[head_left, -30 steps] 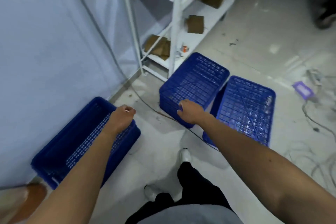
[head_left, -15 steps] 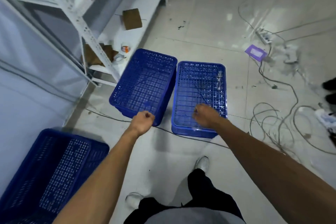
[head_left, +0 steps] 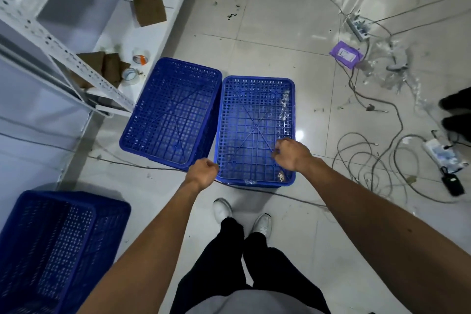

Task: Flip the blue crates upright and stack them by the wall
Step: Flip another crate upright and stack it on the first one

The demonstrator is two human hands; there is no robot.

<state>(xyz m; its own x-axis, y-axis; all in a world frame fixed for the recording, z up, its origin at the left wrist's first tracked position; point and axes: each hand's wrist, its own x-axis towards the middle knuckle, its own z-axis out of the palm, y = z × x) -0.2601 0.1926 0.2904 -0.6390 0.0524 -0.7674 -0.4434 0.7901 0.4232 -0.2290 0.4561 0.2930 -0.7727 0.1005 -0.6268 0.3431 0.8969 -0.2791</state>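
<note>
1. We see the blue crate [head_left: 254, 120], mesh base up, mid-frame on the floor [head_left: 280, 20].
2. Fingers of our right hand [head_left: 290, 154] hook its near mesh; those of our left hand [head_left: 202, 172] curl at its corner, perhaps gripping.

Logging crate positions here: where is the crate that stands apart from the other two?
Head view, bottom left: the lone crate sits by the wall, left of the person's left forearm, nearer than the crate pair beside the white shelf.
</note>
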